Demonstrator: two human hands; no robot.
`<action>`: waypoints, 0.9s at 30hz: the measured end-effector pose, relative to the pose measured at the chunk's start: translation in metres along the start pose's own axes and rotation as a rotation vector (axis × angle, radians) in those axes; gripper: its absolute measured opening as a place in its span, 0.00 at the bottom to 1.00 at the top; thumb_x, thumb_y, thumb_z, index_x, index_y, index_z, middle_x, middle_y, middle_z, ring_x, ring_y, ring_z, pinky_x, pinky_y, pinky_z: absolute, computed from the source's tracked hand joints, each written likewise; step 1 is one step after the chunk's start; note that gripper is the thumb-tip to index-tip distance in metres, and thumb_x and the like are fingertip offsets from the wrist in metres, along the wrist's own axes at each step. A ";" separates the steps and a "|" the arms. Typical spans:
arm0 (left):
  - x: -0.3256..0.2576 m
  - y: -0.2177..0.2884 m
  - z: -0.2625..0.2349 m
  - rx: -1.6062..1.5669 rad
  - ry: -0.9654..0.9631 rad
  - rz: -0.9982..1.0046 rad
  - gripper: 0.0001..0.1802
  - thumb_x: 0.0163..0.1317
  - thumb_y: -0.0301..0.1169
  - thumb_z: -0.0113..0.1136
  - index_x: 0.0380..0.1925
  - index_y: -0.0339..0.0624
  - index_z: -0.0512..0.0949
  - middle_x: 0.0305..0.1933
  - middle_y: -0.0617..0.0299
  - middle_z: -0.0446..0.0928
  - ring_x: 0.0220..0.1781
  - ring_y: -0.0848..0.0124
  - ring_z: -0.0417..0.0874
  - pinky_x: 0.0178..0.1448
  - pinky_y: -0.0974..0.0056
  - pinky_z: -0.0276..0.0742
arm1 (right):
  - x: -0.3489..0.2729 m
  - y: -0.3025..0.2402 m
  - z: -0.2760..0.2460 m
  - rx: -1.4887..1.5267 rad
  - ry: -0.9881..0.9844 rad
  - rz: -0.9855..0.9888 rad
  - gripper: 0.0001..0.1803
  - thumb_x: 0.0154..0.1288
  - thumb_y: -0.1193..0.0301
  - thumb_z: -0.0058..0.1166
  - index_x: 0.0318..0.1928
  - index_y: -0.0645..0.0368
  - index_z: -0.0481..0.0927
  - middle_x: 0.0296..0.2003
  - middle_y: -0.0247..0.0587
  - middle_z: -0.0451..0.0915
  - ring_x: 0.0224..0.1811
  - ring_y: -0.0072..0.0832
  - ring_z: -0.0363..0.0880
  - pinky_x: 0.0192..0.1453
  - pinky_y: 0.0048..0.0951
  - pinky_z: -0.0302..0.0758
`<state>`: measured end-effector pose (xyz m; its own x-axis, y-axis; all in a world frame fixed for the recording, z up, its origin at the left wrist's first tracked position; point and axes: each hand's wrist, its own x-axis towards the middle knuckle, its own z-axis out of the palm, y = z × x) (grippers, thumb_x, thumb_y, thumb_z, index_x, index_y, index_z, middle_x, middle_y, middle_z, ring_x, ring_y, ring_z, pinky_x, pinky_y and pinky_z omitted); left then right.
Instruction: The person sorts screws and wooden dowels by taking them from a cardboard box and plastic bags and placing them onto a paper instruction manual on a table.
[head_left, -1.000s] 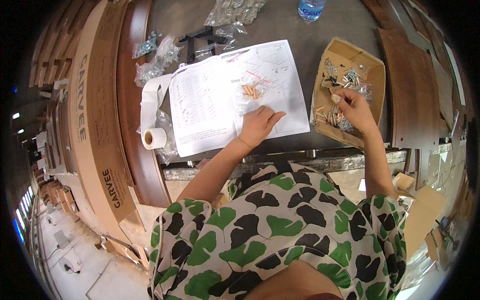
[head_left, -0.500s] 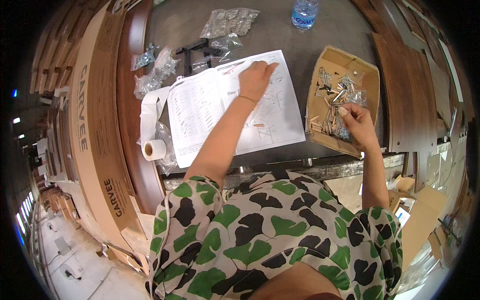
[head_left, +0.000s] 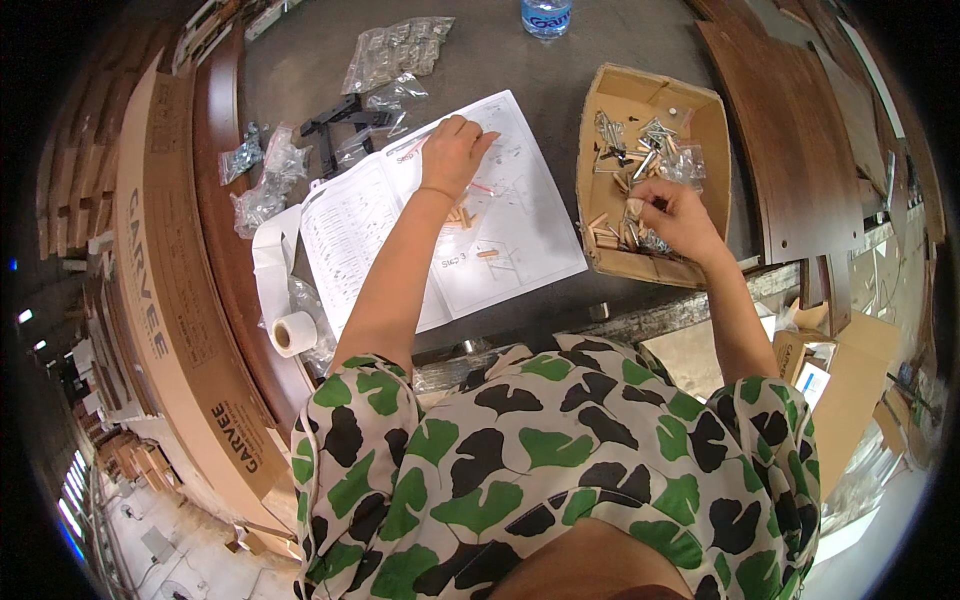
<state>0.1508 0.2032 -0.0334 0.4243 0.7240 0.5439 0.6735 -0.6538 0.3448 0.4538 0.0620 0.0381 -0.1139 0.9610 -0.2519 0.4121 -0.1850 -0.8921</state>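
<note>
Nearest, at twelve o'clock, a smooth wooden dowel (head_left: 487,254) lies on the manual's (head_left: 530,200) lower drawing, bared since our left hand (head_left: 455,150) moved up the page, so we can consult it. At one o'clock our right hand (head_left: 675,215) dips into the cardboard box (head_left: 640,95) among shiny metal screws (head_left: 655,138); we cannot tell whether it pinches anything. Under our left wrist, a thin clear bag (head_left: 464,214) holds cylindrical dowels; beyond, that hand's thumb spreads from bent fingers. Farther, at eleven, lie matte black brackets (head_left: 325,140).

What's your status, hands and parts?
Left hand over open booklet; right hand at cardboard hardware box, grip unclear. Bagged wooden dowels on booklet. Left forearm covering part of booklet.
</note>
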 end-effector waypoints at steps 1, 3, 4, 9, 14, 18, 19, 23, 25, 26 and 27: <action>-0.002 0.000 0.001 -0.003 0.002 -0.008 0.13 0.51 0.36 0.66 0.18 0.41 0.74 0.24 0.61 0.73 0.29 0.61 0.75 0.30 0.60 0.70 | -0.001 -0.004 0.002 -0.100 -0.018 -0.092 0.06 0.57 0.74 0.57 0.35 0.64 0.78 0.23 0.37 0.75 0.25 0.23 0.74 0.31 0.25 0.71; -0.006 0.001 0.003 -0.006 0.007 -0.028 0.12 0.50 0.35 0.67 0.19 0.41 0.74 0.25 0.61 0.73 0.32 0.61 0.74 0.35 0.60 0.70 | -0.003 -0.016 0.005 -0.257 -0.113 -0.108 0.08 0.50 0.78 0.58 0.34 0.63 0.78 0.26 0.47 0.78 0.29 0.37 0.78 0.37 0.32 0.73; -0.007 0.002 0.003 -0.013 0.002 -0.031 0.12 0.50 0.35 0.67 0.19 0.41 0.74 0.25 0.61 0.73 0.32 0.61 0.73 0.36 0.60 0.70 | -0.002 -0.015 0.008 -0.315 -0.144 -0.151 0.08 0.50 0.78 0.58 0.34 0.62 0.79 0.27 0.47 0.78 0.31 0.39 0.78 0.38 0.33 0.73; -0.007 0.007 -0.001 -0.043 -0.009 -0.058 0.11 0.49 0.35 0.67 0.22 0.41 0.77 0.29 0.59 0.75 0.35 0.60 0.74 0.42 0.60 0.68 | 0.010 -0.022 0.024 -0.604 -0.246 -0.245 0.13 0.47 0.75 0.59 0.37 0.60 0.80 0.31 0.49 0.79 0.38 0.49 0.78 0.44 0.41 0.74; -0.005 0.009 -0.014 -0.144 0.084 -0.216 0.11 0.51 0.35 0.67 0.27 0.39 0.80 0.32 0.59 0.77 0.37 0.61 0.76 0.42 0.61 0.70 | 0.022 -0.009 0.027 -0.671 -0.268 -0.394 0.14 0.47 0.72 0.60 0.37 0.60 0.79 0.32 0.51 0.79 0.40 0.50 0.77 0.45 0.43 0.74; -0.004 0.022 -0.035 -0.350 0.238 -0.549 0.11 0.56 0.36 0.64 0.29 0.38 0.80 0.32 0.57 0.78 0.36 0.64 0.78 0.41 0.64 0.72 | 0.022 0.004 0.021 -0.704 -0.340 -0.316 0.12 0.47 0.70 0.60 0.35 0.61 0.80 0.31 0.53 0.80 0.38 0.50 0.78 0.44 0.43 0.74; -0.005 0.025 -0.038 -0.438 0.264 -0.597 0.13 0.58 0.37 0.62 0.30 0.35 0.80 0.31 0.59 0.78 0.37 0.70 0.78 0.42 0.67 0.72 | 0.021 0.006 0.021 -0.692 -0.353 -0.287 0.12 0.47 0.70 0.59 0.34 0.61 0.80 0.30 0.53 0.80 0.37 0.49 0.78 0.44 0.43 0.75; -0.015 0.061 -0.059 -0.595 0.233 -0.741 0.15 0.62 0.36 0.58 0.34 0.30 0.79 0.36 0.58 0.79 0.39 0.75 0.77 0.46 0.69 0.73 | 0.012 0.010 0.015 -0.708 -0.410 -0.145 0.12 0.49 0.69 0.60 0.34 0.61 0.81 0.31 0.55 0.79 0.35 0.48 0.79 0.41 0.42 0.75; -0.012 0.099 -0.066 -0.934 0.292 -0.951 0.14 0.65 0.34 0.54 0.39 0.31 0.78 0.37 0.58 0.79 0.40 0.75 0.78 0.52 0.71 0.73 | 0.006 -0.004 0.017 -0.771 -0.412 -0.066 0.15 0.50 0.67 0.60 0.38 0.62 0.79 0.34 0.56 0.79 0.38 0.50 0.78 0.42 0.42 0.75; -0.006 0.116 -0.074 -0.895 0.282 -0.969 0.14 0.66 0.34 0.53 0.39 0.31 0.78 0.37 0.59 0.79 0.40 0.76 0.77 0.49 0.71 0.73 | 0.013 0.038 0.022 -0.732 -0.310 -0.279 0.15 0.52 0.66 0.59 0.38 0.63 0.77 0.34 0.58 0.78 0.40 0.51 0.77 0.44 0.43 0.74; -0.011 0.123 -0.075 -0.841 0.290 -0.931 0.15 0.66 0.34 0.53 0.38 0.30 0.78 0.36 0.60 0.79 0.39 0.77 0.76 0.46 0.72 0.72 | 0.012 -0.002 0.019 -0.714 -0.350 -0.104 0.15 0.53 0.65 0.59 0.37 0.63 0.77 0.34 0.57 0.78 0.40 0.51 0.77 0.45 0.44 0.74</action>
<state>0.1834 0.0984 0.0602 -0.2145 0.9754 -0.0516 0.0116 0.0554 0.9984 0.4342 0.0701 0.0299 -0.4112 0.8243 -0.3893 0.8496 0.1917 -0.4914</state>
